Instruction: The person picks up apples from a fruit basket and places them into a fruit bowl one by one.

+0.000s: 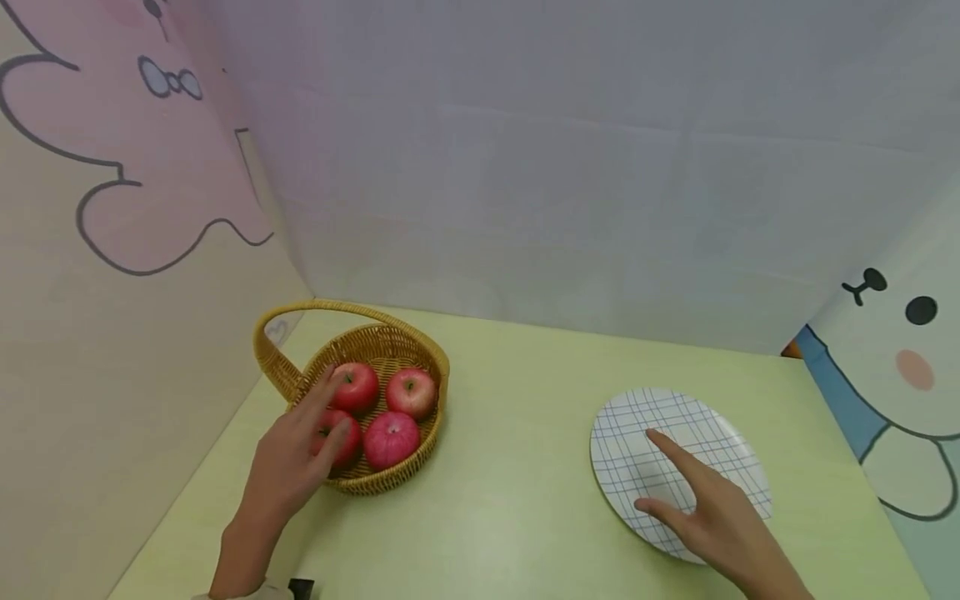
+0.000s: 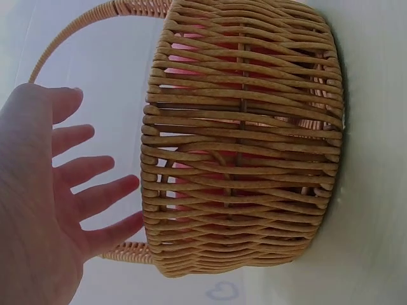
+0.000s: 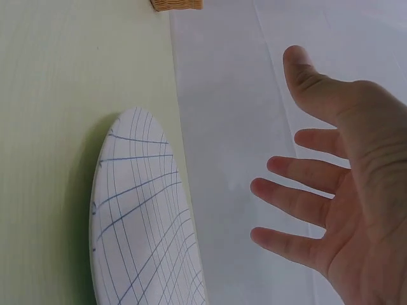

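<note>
A wicker basket (image 1: 375,482) with a tall arched handle stands at the left of the table, holding several red fruits. Two of them, an apple (image 1: 411,392) and a ribbed pinkish-red fruit (image 1: 392,440), lie on its right side. Over the basket's left part hovers my left hand (image 1: 288,454), fingers spread and nothing in it; in the left wrist view the hand (image 2: 82,190) is beside the rim. At the right lies a white plate (image 1: 630,425) with a blue grid pattern. My right hand (image 1: 716,517) is above it, fingers extended and apart from the plate (image 3: 140,210).
The pale yellow-green table (image 1: 510,433) meets a whitish back wall (image 1: 525,208). Side walls with cartoon drawings stand at left and right. A small black object (image 1: 302,588) shows by my left sleeve.
</note>
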`<action>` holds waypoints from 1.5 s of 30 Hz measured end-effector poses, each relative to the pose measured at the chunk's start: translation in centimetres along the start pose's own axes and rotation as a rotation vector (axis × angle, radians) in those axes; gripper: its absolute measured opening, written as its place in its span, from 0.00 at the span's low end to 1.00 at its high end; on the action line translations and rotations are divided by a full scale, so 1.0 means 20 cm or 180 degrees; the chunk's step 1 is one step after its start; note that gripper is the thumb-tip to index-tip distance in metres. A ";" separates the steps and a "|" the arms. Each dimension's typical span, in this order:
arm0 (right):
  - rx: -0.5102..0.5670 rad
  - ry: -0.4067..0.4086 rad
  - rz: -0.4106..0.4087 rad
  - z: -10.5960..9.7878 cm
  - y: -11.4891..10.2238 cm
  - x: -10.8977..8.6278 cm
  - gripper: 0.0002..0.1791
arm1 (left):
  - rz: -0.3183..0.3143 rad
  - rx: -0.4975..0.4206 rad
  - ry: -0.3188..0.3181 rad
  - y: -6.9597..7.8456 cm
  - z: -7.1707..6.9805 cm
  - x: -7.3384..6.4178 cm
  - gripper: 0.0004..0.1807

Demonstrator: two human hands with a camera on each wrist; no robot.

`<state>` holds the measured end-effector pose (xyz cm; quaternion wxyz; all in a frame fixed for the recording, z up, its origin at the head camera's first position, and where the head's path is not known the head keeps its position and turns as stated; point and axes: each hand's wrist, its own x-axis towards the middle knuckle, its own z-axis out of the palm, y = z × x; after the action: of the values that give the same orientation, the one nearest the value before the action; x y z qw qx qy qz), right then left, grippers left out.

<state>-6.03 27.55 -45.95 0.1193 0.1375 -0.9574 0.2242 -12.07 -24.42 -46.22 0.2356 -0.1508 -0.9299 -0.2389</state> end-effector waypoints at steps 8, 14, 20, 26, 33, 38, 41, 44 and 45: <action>0.0390 0.0070 -0.0173 0.02 -0.05 0.06 0.45 | -0.0068 -0.0120 0.0537 -0.02 0.00 -0.01 0.40; 0.0739 0.0082 -0.0418 0.06 -0.08 0.11 0.44 | -0.0252 -0.0075 0.0653 -0.05 0.01 -0.04 0.35; 0.1040 0.0017 -0.0582 0.12 -0.12 0.16 0.42 | -0.0397 -0.0117 0.0772 -0.09 0.01 -0.07 0.28; 0.1118 -0.0107 -0.0593 0.14 -0.21 0.19 0.39 | -0.0668 -0.0256 0.0784 -0.12 0.02 -0.11 0.26; 0.1180 -0.0340 -0.0535 0.18 -0.31 0.22 0.38 | -0.1183 -0.0468 0.0519 -0.16 0.04 -0.14 0.25; 0.1236 -0.0464 -0.0584 0.21 -0.39 0.25 0.35 | -0.1446 -0.0586 0.0391 -0.18 0.04 -0.16 0.25; 0.1236 -0.0486 -0.0692 0.23 -0.42 0.27 0.34 | -0.1543 -0.0693 0.0291 -0.19 0.04 -0.17 0.27; 0.1177 -0.0456 -0.0831 0.25 -0.46 0.29 0.34 | -0.1673 -0.0877 0.0146 -0.21 0.03 -0.17 0.29; 0.1161 -0.0443 -0.0877 0.25 -0.47 0.31 0.33 | -0.1727 -0.0933 0.0088 -0.22 0.03 -0.17 0.29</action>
<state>-9.60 15.83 -44.86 0.0557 0.3012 -0.8792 0.3650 -11.14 -28.44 -50.08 0.1515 0.0739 -0.8885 -0.4267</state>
